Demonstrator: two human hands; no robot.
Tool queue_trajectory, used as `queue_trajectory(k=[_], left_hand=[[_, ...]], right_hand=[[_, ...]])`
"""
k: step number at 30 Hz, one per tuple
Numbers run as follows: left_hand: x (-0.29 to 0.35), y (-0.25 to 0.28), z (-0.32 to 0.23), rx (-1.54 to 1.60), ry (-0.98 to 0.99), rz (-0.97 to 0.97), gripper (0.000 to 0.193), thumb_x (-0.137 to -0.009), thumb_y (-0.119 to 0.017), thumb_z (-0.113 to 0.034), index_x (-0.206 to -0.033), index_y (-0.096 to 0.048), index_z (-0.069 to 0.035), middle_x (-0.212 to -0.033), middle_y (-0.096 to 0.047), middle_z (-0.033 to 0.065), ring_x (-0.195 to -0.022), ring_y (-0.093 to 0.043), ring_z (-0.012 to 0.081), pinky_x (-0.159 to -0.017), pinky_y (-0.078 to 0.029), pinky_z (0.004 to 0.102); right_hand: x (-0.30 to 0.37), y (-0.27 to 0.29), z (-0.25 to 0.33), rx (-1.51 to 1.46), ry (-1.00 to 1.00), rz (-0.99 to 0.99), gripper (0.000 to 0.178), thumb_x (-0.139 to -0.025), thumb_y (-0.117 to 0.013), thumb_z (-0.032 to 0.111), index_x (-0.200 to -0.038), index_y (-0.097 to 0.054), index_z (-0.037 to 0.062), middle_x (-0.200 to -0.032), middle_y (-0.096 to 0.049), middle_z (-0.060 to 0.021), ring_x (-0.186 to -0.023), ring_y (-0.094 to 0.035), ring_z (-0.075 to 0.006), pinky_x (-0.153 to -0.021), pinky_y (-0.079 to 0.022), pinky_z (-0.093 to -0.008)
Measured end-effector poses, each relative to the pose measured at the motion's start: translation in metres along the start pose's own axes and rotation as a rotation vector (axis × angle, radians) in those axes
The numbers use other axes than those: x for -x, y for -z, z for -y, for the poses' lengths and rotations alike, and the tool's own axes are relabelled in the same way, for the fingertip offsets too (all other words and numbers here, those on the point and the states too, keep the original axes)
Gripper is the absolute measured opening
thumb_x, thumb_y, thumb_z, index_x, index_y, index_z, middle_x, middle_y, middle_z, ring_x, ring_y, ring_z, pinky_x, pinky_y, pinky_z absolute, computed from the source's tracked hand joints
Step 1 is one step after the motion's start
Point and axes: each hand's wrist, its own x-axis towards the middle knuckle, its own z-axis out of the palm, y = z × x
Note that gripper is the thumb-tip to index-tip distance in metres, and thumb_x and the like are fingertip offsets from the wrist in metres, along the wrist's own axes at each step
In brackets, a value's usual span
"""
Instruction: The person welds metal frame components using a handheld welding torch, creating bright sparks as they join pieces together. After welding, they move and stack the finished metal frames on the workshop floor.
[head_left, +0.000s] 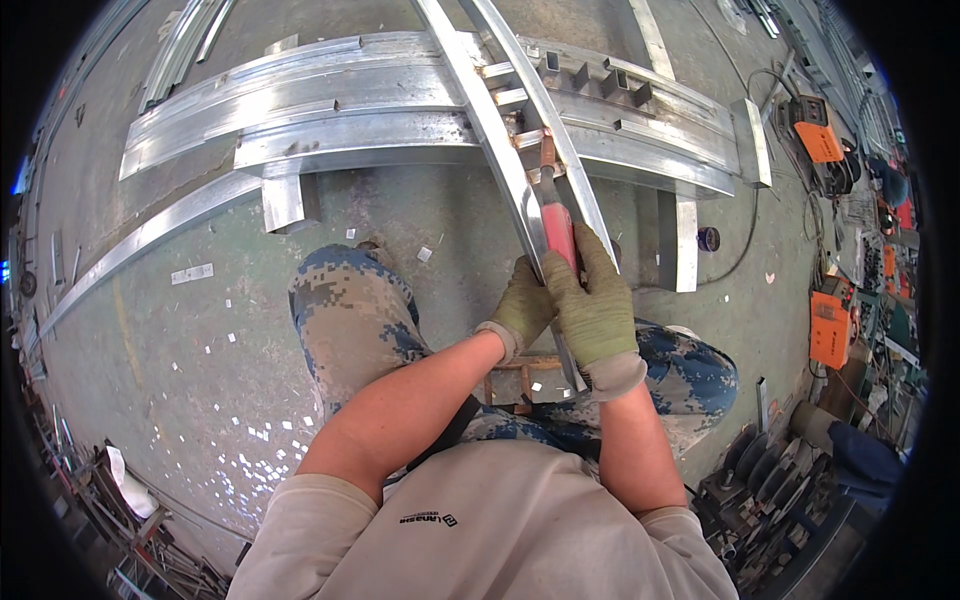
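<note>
Both my hands wear olive work gloves and grip a red-handled welding torch (556, 218). My right hand (596, 300) wraps the torch handle from the right. Beside it on the left, my left hand (520, 305) steadies the same handle. The torch tip points away from me at a joint (535, 140) between two long shiny metal rails (500, 150) and the cross profiles under them. The rails run from the top of the view down to my knees. My camouflage trousers (350, 310) show below.
Several galvanized steel profiles (330, 110) lie across the concrete floor ahead. Orange welding machines (830, 325) and cables stand at the right, with another (818, 140) farther back. Small metal offcuts (250, 430) litter the floor at left. Scrap metal is stacked at lower left and lower right.
</note>
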Motion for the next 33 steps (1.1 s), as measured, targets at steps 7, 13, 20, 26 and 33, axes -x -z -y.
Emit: queue_trajectory(k=[7,13,20,26,33], left_hand=[[-0.012,0.008,0.029,0.106,-0.015,-0.01,0.07,-0.09,-0.085,-0.02,-0.138,-0.038,-0.001,-0.129,-0.064,0.0156,-0.116,-0.064,0.0231,-0.094,-0.056,0.0365],[0.011,0.0,-0.029,0.107,0.097,-0.074,0.082,-0.089,-0.086,-0.03,-0.144,-0.038,0.007,-0.129,-0.066,0.0179,-0.115,-0.066,0.0245,-0.096,-0.056,0.0364],[0.017,-0.001,-0.044,0.085,0.152,-0.067,0.08,-0.093,-0.085,-0.035,-0.141,-0.039,0.008,-0.127,-0.066,0.0161,-0.112,-0.065,0.0202,-0.095,-0.055,0.0338],[0.015,-0.004,-0.036,0.164,0.099,-0.058,0.079,-0.093,-0.085,-0.035,-0.14,-0.039,0.009,-0.128,-0.065,0.0172,-0.114,-0.065,0.0214,-0.096,-0.055,0.0343],[0.014,-0.002,-0.031,0.228,0.102,-0.034,0.085,-0.091,-0.087,-0.037,-0.143,-0.037,0.009,-0.13,-0.065,0.0171,-0.115,-0.066,0.022,-0.097,-0.056,0.034]], right_hand=[[0.003,-0.003,0.01,-0.029,-0.045,0.029,0.06,-0.102,-0.072,0.028,-0.152,-0.055,0.0004,-0.114,-0.07,-0.0109,-0.083,-0.063,-0.0131,-0.07,-0.053,-0.0291],[0.006,0.024,0.028,-0.166,-0.031,-0.057,0.055,-0.103,-0.071,0.026,-0.148,-0.056,-0.0007,-0.098,-0.063,-0.0078,-0.085,-0.063,-0.0161,-0.069,-0.054,-0.0292],[-0.001,0.074,0.057,-0.284,-0.163,-0.097,0.052,-0.105,-0.068,0.025,-0.151,-0.055,0.0035,-0.097,-0.069,-0.0034,-0.061,-0.056,-0.0066,-0.05,-0.044,-0.0234],[-0.008,0.094,0.046,-0.228,-0.199,0.072,0.051,-0.104,-0.071,0.033,-0.144,-0.062,0.0037,-0.09,-0.069,-0.0029,-0.059,-0.06,-0.0085,-0.05,-0.045,-0.0251],[0.009,0.116,0.018,-0.169,-0.224,-0.033,0.05,-0.102,-0.072,0.036,-0.139,-0.067,0.0028,-0.099,-0.074,-0.0031,-0.06,-0.064,-0.0095,-0.048,-0.045,-0.0259]])
